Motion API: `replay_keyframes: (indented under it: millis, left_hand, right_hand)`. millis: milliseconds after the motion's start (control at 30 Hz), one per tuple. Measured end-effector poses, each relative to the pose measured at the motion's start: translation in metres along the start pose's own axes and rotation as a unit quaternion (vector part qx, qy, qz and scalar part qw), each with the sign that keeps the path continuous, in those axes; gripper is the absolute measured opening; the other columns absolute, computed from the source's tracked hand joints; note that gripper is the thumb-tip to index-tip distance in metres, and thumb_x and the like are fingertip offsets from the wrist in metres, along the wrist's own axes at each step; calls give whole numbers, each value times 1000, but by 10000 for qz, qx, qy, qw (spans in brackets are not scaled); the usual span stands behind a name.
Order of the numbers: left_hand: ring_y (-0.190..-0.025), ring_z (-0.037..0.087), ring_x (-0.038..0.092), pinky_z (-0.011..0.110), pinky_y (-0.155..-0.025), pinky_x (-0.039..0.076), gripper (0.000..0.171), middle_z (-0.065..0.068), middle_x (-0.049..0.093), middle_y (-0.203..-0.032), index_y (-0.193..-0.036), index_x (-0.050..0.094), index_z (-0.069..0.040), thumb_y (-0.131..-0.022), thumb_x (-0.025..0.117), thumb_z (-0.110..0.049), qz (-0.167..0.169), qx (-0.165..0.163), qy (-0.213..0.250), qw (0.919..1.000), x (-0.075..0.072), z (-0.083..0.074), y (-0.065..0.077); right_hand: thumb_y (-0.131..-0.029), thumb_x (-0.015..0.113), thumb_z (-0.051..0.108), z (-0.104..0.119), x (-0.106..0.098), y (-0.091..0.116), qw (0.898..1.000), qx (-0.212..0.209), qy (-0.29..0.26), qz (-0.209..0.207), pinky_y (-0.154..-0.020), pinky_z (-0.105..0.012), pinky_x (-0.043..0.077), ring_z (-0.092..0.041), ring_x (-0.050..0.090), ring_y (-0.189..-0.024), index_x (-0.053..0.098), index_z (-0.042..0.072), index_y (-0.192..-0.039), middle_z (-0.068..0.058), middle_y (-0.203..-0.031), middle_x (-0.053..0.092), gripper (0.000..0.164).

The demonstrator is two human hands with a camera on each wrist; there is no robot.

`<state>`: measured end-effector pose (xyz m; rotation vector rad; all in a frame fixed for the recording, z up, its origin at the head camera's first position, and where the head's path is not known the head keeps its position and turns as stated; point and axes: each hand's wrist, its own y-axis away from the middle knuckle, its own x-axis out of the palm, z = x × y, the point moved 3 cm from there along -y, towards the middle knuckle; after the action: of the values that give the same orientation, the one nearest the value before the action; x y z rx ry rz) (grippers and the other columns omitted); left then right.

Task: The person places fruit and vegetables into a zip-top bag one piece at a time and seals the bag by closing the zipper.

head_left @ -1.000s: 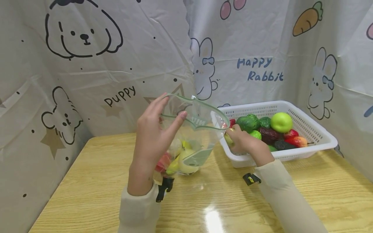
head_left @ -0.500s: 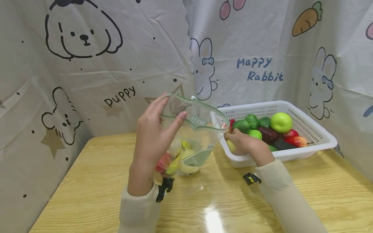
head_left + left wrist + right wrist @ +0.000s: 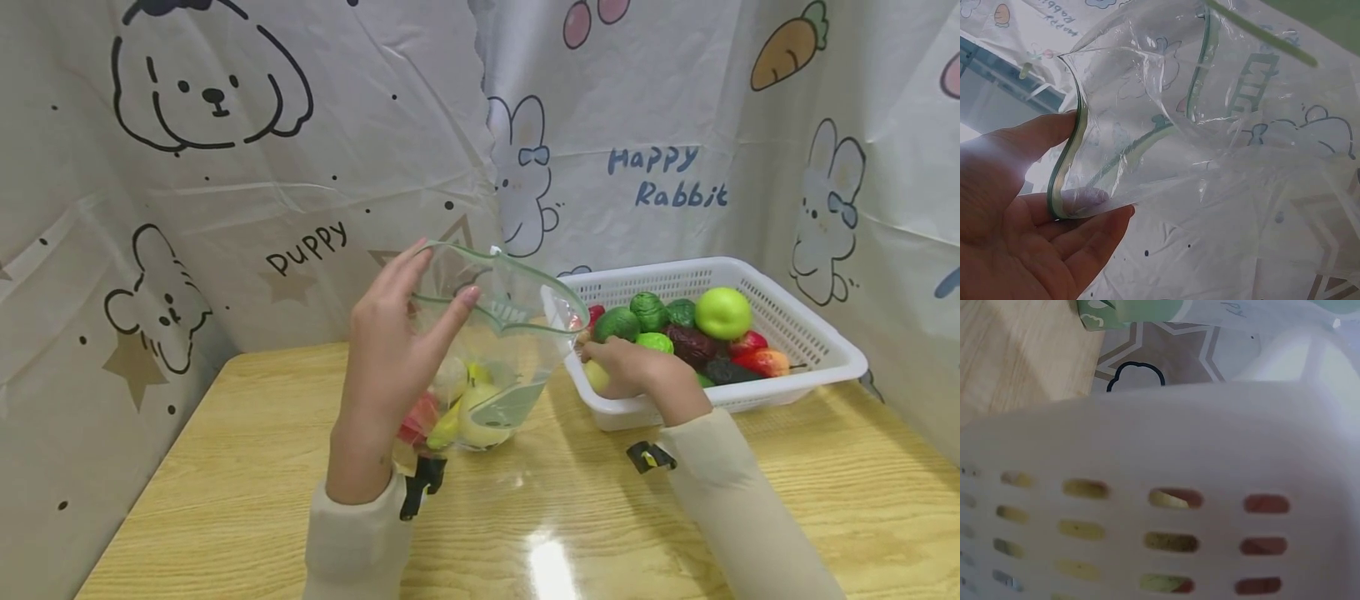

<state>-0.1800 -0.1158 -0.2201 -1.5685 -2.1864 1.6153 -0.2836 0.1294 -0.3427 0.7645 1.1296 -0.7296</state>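
My left hand [image 3: 393,329] holds up the mouth of a clear zip bag [image 3: 536,354] with a green rim. In the left wrist view the bag's zip edge [image 3: 1067,150] runs from the thumb to the spread fingers. Pale yellow fruit [image 3: 483,417], a banana-like piece [image 3: 446,427] and a red piece [image 3: 422,417] lie low in the bag. Inside the near left corner of the white basket [image 3: 618,414], my right hand [image 3: 630,367] has its fingers curled round a yellow fruit [image 3: 596,377], partly hidden. The right wrist view shows mostly the basket wall [image 3: 1210,437].
Avocados [image 3: 617,325], a green apple [image 3: 723,314], a dark brown fruit [image 3: 692,346] and red fruits [image 3: 761,362] crowd the basket. It stands on the wooden table [image 3: 247,467] at the right, beside the bag. A printed cloth [image 3: 300,192] hangs behind.
Inside the basket my right hand has shifted slightly down and toward me with the yellow fruit, showing more of the avocado behind. The left hand and bag stay in place.
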Motion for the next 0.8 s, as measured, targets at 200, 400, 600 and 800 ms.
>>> replay_keyframes:
  millis: [200, 400, 600, 800]
  left_hand:
    - [-105, 23, 56, 43, -79, 55, 65, 12, 50, -141, -130, 52, -1, -83, 63, -45, -13, 12, 8, 10000, -1, 0, 0]
    - [-110, 21, 55, 42, -79, 55, 64, 11, 51, -141, -130, 53, -3, -84, 62, -46, -1, 3, -29, 10000, -1, 0, 0]
    - [-109, 21, 55, 41, -78, 55, 64, 11, 51, -141, -130, 53, -3, -84, 63, -45, 4, -5, -40, 10000, -2, 0, 0]
    - [-109, 21, 55, 42, -79, 55, 64, 11, 50, -141, -130, 53, -2, -84, 63, -46, 13, -3, -22, 10000, -2, 0, 0]
  right_hand:
    - [-76, 63, 6, 2, -3, 4, 9997, -40, -219, -33, -79, -44, 50, -25, 52, -87, 59, 9, -116, -16, -107, 64, 40]
    - [-76, 64, 9, 4, -9, 8, 9994, -111, -316, -97, -72, -39, 48, -21, 50, -80, 60, 11, -110, -8, -96, 63, 35]
    - [-75, 65, 12, 5, -13, 11, 9994, 40, -272, -214, -66, -35, 45, -21, 50, -76, 60, 13, -112, -6, -88, 60, 37]
    - [-76, 69, 18, 9, -20, 17, 9983, 215, -309, -440, -70, -38, 46, -24, 49, -83, 57, 12, -122, -10, -96, 58, 49]
